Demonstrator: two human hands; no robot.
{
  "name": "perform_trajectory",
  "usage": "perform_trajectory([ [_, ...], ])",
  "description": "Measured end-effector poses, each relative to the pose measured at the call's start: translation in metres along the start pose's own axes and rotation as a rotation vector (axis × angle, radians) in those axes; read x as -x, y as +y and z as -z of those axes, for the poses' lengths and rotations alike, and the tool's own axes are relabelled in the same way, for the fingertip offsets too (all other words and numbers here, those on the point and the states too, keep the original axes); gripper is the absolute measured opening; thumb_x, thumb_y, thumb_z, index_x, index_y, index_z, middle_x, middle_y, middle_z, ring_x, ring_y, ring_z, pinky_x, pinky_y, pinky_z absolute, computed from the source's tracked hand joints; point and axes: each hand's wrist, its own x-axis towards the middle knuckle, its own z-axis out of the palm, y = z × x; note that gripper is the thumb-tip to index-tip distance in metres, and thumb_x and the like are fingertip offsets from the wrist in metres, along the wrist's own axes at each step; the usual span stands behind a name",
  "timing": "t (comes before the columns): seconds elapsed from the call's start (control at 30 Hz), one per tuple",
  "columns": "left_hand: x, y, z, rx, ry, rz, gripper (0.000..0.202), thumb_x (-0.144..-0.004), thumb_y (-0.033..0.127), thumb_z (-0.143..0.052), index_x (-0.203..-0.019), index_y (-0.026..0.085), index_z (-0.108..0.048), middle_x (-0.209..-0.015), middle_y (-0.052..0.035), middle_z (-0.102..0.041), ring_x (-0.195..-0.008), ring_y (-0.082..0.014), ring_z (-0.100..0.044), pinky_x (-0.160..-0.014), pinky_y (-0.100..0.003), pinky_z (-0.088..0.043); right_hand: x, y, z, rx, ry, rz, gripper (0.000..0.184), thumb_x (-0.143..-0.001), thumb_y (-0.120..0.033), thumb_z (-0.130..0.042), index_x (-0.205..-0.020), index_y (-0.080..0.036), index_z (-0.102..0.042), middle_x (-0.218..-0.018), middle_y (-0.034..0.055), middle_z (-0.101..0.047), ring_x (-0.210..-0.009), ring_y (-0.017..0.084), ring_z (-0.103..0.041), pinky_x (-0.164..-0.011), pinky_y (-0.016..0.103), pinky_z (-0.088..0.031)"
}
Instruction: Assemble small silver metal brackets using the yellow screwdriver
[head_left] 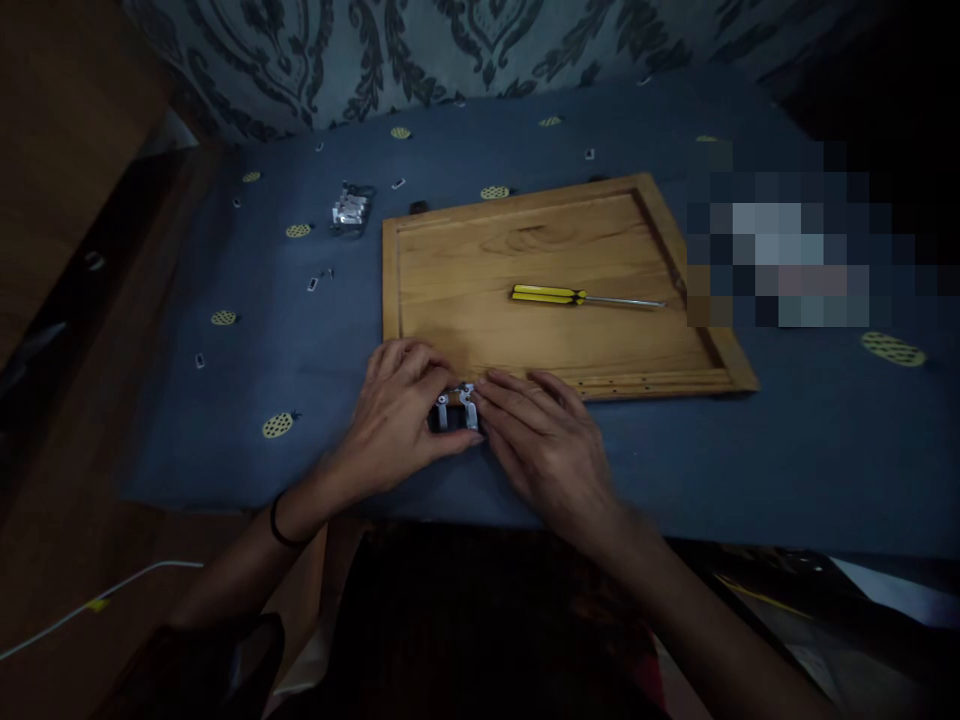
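A small silvery metal hinge (459,402) sits at the near edge of a framed wooden panel (465,270), towards its left corner. My left hand (401,410) grips it from the left, with the thumb curled along its near side and the fingers over the panel's edge. From the right, the fingertips of my right hand (551,445) press against the same hinge, fingers close together. Both hands partly hide the hinge and that stretch of edge. On the panel lies a screwdriver (551,295) with a yellow and black handle, its shaft pointing right.
A blue cloth (277,360) with a pineapple pattern covers the surface. Left of the panel lies a clear packet of metal parts (351,210). A small dark thing (418,207) sits by the panel's far left edge. The area at the right is blurred into blocks.
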Motion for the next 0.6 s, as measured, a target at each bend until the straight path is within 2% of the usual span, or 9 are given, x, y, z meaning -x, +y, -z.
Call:
perform_trajectory([
  [0.23,-0.001,-0.003,-0.001,0.049,0.002,0.014,0.033,-0.079,0.043,-0.089,-0.097,0.021,-0.072,-0.113,-0.0071,-0.069,-0.122,-0.0323,-0.057,-0.108,-0.051,-0.046,-0.002,0.001,0.001,-0.031,0.001,-0.041,0.026,-0.103,-0.015,-0.057,-0.121,-0.021,-0.076,-0.124,0.0078,-0.081,-0.121,0.025,-0.075,-0.110,0.048,-0.054],
  [0.43,-0.001,-0.003,-0.001,0.056,0.004,0.009,0.033,-0.078,0.042,-0.090,-0.097,0.021,-0.074,-0.113,-0.0076,-0.068,-0.124,-0.0332,-0.056,-0.110,-0.052,-0.046,-0.012,0.001,0.004,-0.099,-0.038,-0.065,0.039,-0.103,-0.013,-0.053,-0.138,-0.019,-0.069,-0.127,0.0118,-0.079,-0.115,0.025,-0.074,-0.102,0.044,-0.059],
  [0.6,-0.001,-0.003,-0.002,0.066,0.012,-0.004,0.035,-0.078,0.042,-0.091,-0.099,0.019,-0.075,-0.112,-0.0081,-0.068,-0.123,-0.0333,-0.057,-0.109,-0.052,-0.047,-0.016,0.004,0.003,-0.024,-0.072,-0.019,0.038,-0.103,-0.012,-0.048,-0.131,-0.019,-0.072,-0.124,0.0113,-0.079,-0.111,0.026,-0.074,-0.095,0.043,-0.061],
])
